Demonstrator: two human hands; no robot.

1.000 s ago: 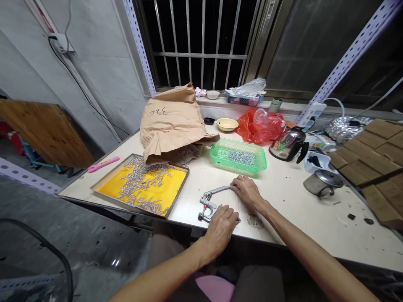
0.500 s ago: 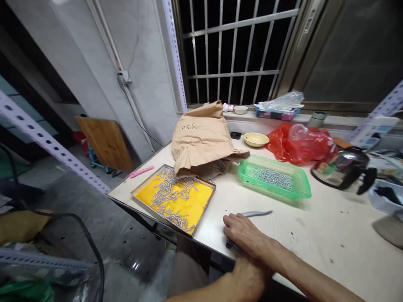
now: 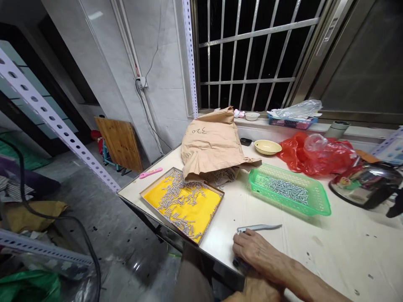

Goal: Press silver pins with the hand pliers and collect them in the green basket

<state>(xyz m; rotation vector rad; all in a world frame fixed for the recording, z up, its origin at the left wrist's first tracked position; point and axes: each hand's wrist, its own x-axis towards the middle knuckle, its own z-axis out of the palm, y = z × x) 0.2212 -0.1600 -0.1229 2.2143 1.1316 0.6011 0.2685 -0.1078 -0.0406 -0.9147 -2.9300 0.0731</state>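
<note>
On the table's front part lies my right hand [image 3: 256, 251], back up and fingers curled in. A black object [image 3: 239, 263] shows partly under its palm; the hand hides the rest, so I cannot make out its kind. Just beyond the fingertips is a slim grey tool [image 3: 262, 227] with a pointed end, which the fingers touch or nearly touch. My left hand [image 3: 260, 289] is below the right wrist at the table edge, its fingers hidden. Left of the hands stands a shallow tray [image 3: 211, 224] lined in yellow, with many small metal screws [image 3: 171, 195] in it.
A brown paper bag [image 3: 210, 142] leans over the tray's back edge, more screws at its mouth. A green plastic basket [image 3: 319, 209] holds screws. Behind are a yellow dish [image 3: 267, 147], red plastic bag [image 3: 315, 157] and kettle [image 3: 368, 184]. A pink cutter [image 3: 151, 173] lies at left.
The view has shifted, so everything sits lower and farther right in the picture. More of the grey tool's near end shows beyond my right fingers. Both hands stay crossed at the table edge.
</note>
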